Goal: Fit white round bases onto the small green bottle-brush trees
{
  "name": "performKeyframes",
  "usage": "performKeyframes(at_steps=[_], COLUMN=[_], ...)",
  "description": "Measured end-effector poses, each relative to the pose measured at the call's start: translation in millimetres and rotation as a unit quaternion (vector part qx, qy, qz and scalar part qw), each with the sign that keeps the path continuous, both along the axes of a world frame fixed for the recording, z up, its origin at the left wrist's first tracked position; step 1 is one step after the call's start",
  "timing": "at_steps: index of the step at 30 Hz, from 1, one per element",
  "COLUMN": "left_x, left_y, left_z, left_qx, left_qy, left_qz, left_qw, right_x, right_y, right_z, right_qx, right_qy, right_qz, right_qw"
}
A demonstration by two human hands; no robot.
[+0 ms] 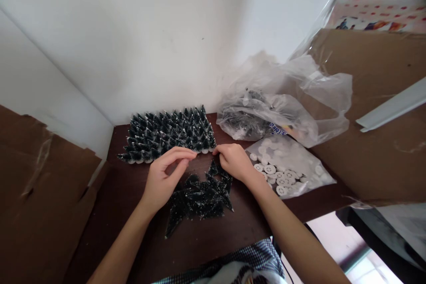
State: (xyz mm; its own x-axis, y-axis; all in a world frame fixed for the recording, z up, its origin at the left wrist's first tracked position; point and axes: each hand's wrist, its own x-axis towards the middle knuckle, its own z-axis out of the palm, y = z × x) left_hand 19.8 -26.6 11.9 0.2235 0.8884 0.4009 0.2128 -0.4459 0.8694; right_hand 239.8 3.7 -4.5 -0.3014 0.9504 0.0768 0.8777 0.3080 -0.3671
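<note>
Several miniature snow-tipped trees [169, 133] stand upright on white bases in close rows against the wall. At the front right corner of these rows, my right hand [234, 159] has its fingers curled in a pinch on a small tree, mostly covered by the fingertips. My left hand [166, 175] is held before the front row, its fingers stretched out and the thumb a little apart, with nothing visible in it. Beneath and between both hands lies a loose pile of dark green trees [203, 197], on their sides without visible bases.
A clear bag of round white bases [282, 177] lies to the right. Behind it sits a crumpled plastic bag [246, 115] with dark pieces inside. Cardboard [43, 195] stands at the left, and a large carton [376, 151] at the right. The brown tabletop [129, 226] ends near my lap.
</note>
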Motion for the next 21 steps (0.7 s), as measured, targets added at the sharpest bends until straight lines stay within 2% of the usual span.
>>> performKeyframes(at_steps=[11, 16, 18, 21], left_x=[-0.6, 3.3, 2.7, -6.7], left_y=[-1.5, 1.9, -7.9, -47.4], left_z=[-2.4, 4.4, 10.0, 15.4], left_qx=[-0.009, -0.002, -0.010, -0.041], left_qy=[0.021, -0.002, -0.028, -0.057], left_qz=[0.010, 0.001, -0.019, -0.054], left_qw=[1.000, 1.000, 0.999, 0.996], right_x=[0.8, 2.6, 3.1, 3.3], right_y=[0.1, 0.5, 0.5, 0.0], right_z=[-1.1, -1.5, -1.1, -0.2], right_qx=[0.009, 0.025, 0.029, 0.029], right_qy=[0.018, 0.037, 0.044, 0.051], right_qz=[-0.003, -0.003, 0.000, 0.008], right_qw=[1.000, 0.999, 0.999, 0.998])
